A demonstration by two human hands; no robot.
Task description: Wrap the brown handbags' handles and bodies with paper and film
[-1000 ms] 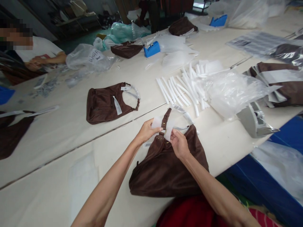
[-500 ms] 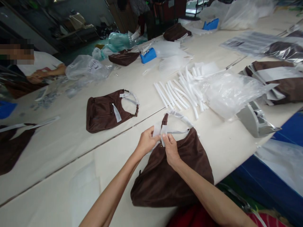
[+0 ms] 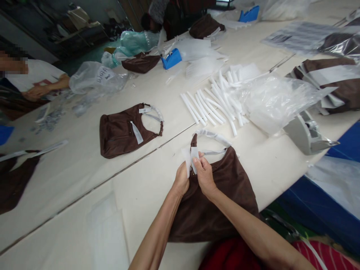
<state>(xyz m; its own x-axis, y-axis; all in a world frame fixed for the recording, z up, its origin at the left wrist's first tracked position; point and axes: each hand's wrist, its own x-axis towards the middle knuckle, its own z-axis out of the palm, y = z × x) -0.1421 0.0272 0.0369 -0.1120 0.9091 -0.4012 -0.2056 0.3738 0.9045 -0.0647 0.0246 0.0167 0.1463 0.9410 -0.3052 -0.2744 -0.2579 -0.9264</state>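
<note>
A dark brown handbag point(image 3: 225, 180) lies in front of me, its strap partly covered in a white wrap point(image 3: 212, 135). My left hand point(image 3: 182, 178) is closed on a white strip point(image 3: 186, 159) at the left base of the strap. Just to its right, my right hand point(image 3: 204, 172) pinches a white tag-like piece point(image 3: 194, 154) between thumb and fingers, over the strap's metal fitting. Whether the two white pieces join is hidden by the fingers.
Behind the bag lie white foam tubes point(image 3: 208, 107) and clear plastic point(image 3: 267, 105). A grey tape dispenser point(image 3: 300, 133) stands right, and another brown handbag point(image 3: 120, 131) lies left. Blue tape dispensers point(image 3: 171, 59) stand farther back. A co-worker's hands point(image 3: 38, 92) show far left.
My left hand has turned and drawn lower beside the strap base, and the strip it holds now stands more upright. My right hand has barely moved.
</note>
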